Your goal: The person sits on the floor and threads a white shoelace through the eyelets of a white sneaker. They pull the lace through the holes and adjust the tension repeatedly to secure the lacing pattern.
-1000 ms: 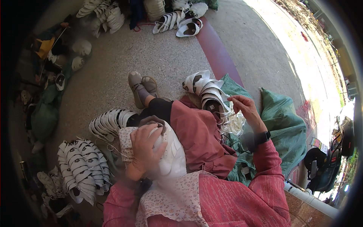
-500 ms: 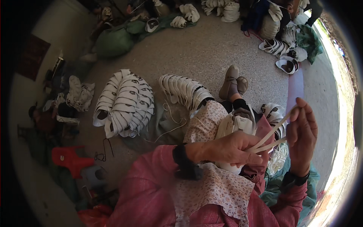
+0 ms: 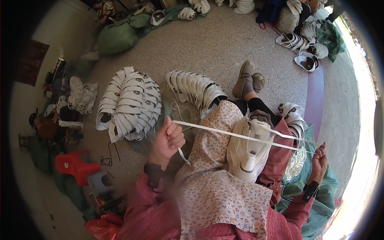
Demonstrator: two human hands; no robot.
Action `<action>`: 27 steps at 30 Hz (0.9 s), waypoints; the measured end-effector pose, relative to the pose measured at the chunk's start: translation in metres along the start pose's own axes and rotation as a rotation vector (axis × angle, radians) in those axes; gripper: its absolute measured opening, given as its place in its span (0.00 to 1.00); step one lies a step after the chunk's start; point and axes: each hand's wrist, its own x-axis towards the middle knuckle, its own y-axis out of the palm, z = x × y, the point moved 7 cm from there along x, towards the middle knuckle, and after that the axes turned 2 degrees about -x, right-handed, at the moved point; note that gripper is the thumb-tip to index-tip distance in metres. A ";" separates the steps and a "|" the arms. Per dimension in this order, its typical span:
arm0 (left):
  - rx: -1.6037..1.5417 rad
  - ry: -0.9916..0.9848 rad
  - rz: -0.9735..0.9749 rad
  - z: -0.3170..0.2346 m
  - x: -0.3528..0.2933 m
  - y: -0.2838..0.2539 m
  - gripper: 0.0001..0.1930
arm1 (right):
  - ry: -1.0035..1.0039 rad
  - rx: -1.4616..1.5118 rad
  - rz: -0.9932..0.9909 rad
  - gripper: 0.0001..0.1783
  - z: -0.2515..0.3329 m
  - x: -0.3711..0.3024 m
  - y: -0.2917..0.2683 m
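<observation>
A white shoe upper [image 3: 249, 154] rests on my lap, its toe toward me and its dark-lined opening facing away. My left hand [image 3: 168, 140], left of the shoe upper, is closed in a fist around a flat cream shoelace [image 3: 224, 132], and a short tail hangs below it. The lace stretches tight across above the shoe upper to my right hand [image 3: 319, 160]. Out to the right, that hand's fingers pinch the lace, along with another strand that runs to the upper's opening.
Stacks of nested white shoe uppers [image 3: 130, 104] lie on the floor at left, with another row [image 3: 196, 90] ahead. A bundle of white laces [image 3: 295, 164] lies on green cloth [image 3: 324, 188] by my right leg. A red stool [image 3: 74, 166] stands left.
My hands have drawn far apart, the left going left and the right outward and down. The lace between them has pulled out long and straight, uncovering the shoe upper.
</observation>
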 end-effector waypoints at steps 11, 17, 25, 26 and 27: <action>-0.198 0.651 -0.694 -0.134 -0.097 -0.181 0.15 | -0.305 -0.271 -0.393 0.11 0.178 -0.016 -0.171; -0.076 0.818 -0.753 -0.198 -0.142 -0.184 0.15 | -0.049 -0.309 -0.286 0.13 0.195 -0.076 -0.203; 0.237 0.900 -0.430 -0.299 -0.110 -0.112 0.17 | -0.432 -0.277 -0.575 0.17 0.255 -0.138 -0.265; 0.195 0.954 -0.392 -0.289 -0.193 -0.146 0.18 | -0.061 -0.361 -0.197 0.18 0.280 -0.082 -0.203; 0.256 0.933 -0.264 -0.297 -0.200 -0.122 0.18 | -0.095 -0.343 -0.202 0.19 0.281 -0.070 -0.207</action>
